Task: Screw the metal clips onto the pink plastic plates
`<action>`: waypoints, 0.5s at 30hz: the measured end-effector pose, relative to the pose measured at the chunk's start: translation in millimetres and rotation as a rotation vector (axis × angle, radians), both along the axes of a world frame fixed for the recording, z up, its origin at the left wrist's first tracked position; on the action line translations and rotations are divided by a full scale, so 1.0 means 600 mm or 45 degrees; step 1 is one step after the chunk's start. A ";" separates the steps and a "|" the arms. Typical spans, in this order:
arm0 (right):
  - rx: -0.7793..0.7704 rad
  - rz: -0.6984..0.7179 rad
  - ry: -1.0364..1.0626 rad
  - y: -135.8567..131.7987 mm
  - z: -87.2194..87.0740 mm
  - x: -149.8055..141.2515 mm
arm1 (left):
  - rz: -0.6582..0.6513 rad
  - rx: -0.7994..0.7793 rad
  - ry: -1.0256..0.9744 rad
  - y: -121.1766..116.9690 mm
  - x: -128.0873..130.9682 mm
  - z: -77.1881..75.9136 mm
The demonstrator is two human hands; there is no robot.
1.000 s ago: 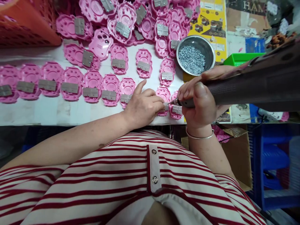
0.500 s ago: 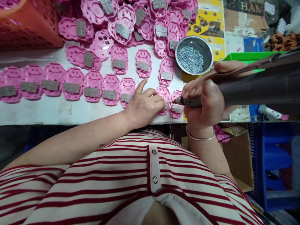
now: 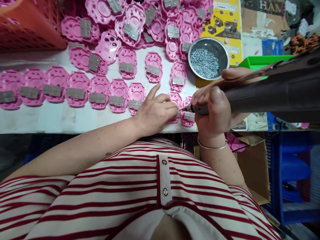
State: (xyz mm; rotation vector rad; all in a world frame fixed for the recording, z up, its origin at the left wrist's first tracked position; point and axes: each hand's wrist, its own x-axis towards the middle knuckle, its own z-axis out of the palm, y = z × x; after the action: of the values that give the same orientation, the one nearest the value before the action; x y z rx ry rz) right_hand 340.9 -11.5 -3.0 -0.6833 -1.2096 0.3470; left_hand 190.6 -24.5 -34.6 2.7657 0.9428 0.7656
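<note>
My right hand [image 3: 212,111] is wrapped round a dark electric screwdriver [image 3: 265,96], which lies nearly level and points left. Its bit ends at a pink plastic casing [image 3: 175,98] with a grey metal plate on it. Bent fingers of my left hand [image 3: 157,111] press on that casing from the left, with the thumb stretched away; they hide part of the plate. Right beside it, another pink casing [image 3: 188,122] is partly covered by my right hand. A metal bowl [image 3: 226,63] of small silvery screws [image 3: 203,63] stands just beyond my right hand.
Several pink casings with plates [image 3: 97,91] form a row to the left. More casings [image 3: 131,23] are heaped at the back. An orange basket [image 3: 30,30] stands at the back left, a green tray [image 3: 265,60] at the right. A cardboard box [image 3: 256,166] sits below the table edge.
My right hand and the screwdriver have shifted slightly left, bringing the bit closer to my left fingertips. My left hand stays on the same casing.
</note>
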 end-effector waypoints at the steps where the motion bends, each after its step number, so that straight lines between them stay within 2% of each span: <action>1: -0.027 -0.028 -0.037 0.000 -0.003 0.002 | 0.002 0.014 0.005 0.001 0.000 0.000; 4: -0.104 -0.110 -0.099 0.003 -0.016 0.005 | 0.013 0.031 0.018 0.001 0.000 0.001; 7: -0.146 -0.089 -0.093 0.006 -0.026 0.005 | 0.031 0.015 0.017 0.000 0.000 0.000; 11: -0.082 0.015 -0.040 0.011 -0.030 0.006 | 0.037 -0.005 -0.021 -0.003 -0.001 -0.004; 15: 0.028 0.213 -0.063 0.012 -0.022 0.010 | 0.071 0.084 -0.040 -0.009 -0.001 -0.004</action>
State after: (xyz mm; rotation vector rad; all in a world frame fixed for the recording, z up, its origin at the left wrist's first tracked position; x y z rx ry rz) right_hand 346.7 -4.1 -16.0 -0.5756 -1.3197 0.4573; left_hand 190.3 -29.6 -36.7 2.7851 1.0105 0.8618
